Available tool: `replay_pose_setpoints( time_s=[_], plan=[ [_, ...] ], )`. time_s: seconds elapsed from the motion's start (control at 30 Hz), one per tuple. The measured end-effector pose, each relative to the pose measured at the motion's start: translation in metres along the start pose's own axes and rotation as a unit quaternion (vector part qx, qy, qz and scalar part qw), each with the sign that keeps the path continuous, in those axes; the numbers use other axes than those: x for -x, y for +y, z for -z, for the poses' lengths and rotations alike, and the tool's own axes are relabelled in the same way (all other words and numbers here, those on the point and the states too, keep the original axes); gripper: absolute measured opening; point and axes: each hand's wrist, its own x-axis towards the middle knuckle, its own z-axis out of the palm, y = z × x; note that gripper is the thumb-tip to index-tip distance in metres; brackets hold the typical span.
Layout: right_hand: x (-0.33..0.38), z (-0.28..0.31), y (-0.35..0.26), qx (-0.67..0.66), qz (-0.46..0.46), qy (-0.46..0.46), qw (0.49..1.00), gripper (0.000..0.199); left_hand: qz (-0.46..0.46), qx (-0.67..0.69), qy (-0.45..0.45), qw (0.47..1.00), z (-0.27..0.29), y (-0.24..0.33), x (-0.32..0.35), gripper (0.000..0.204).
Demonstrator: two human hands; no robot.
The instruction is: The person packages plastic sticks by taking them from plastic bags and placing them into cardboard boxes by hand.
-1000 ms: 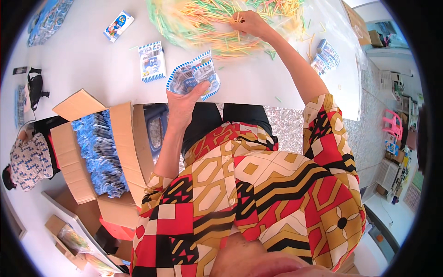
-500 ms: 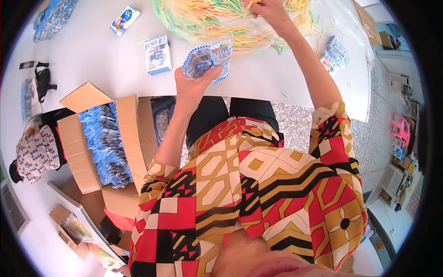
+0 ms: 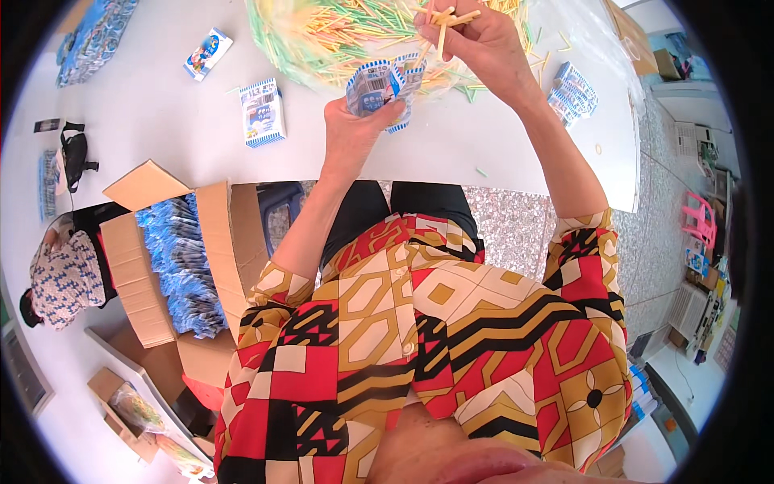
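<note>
My left hand is closed on a small blue-and-white plastic packet, whose mouth is spread at the top. Just right of it and slightly higher, my right hand pinches several thin pale-yellow sticks, pointing different ways. One stick reaches down close to the packet's mouth; whether it touches I cannot tell. Beyond both hands lies a large clear plastic bag, spread wide, with a heap of yellow, green and pink sticks.
On the white table stand a blue-and-white box and a smaller one. Flattened packets lie at right. A cardboard box at left holds many blue packets. Another person is at far left.
My right hand has come back from the heap toward me, bringing several sticks. My left hand has moved the packet right and a little away, closer to the right hand.
</note>
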Motion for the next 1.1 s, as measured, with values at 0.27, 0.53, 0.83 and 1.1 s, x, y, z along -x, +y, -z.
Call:
replay_pose_setpoints(
  time_s=[0.27, 0.53, 0.83, 1.1],
  plan=[
    [-0.006, 0.004, 0.017, 0.084, 0.003, -0.034, 0.996, 0.009, 0.012, 0.016, 0.007, 1.000, -0.012, 0.006, -0.011, 0.021],
    [-0.025, 0.019, 0.027, 0.194, -0.037, -0.024, 0.980, 0.026, -0.020, 0.025, -0.007, 0.999, -0.017, -0.003, -0.044, 0.019],
    [-0.036, 0.018, 0.042, 0.152, -0.004, -0.030, 0.988, 0.035, -0.040, 0.025, -0.031, 0.998, -0.015, -0.007, -0.064, 0.022],
    [-0.033, 0.012, 0.035, 0.105, -0.029, -0.060, 0.992, 0.039, -0.063, 0.040, -0.030, 0.997, -0.015, -0.007, -0.065, 0.019]
  ],
)
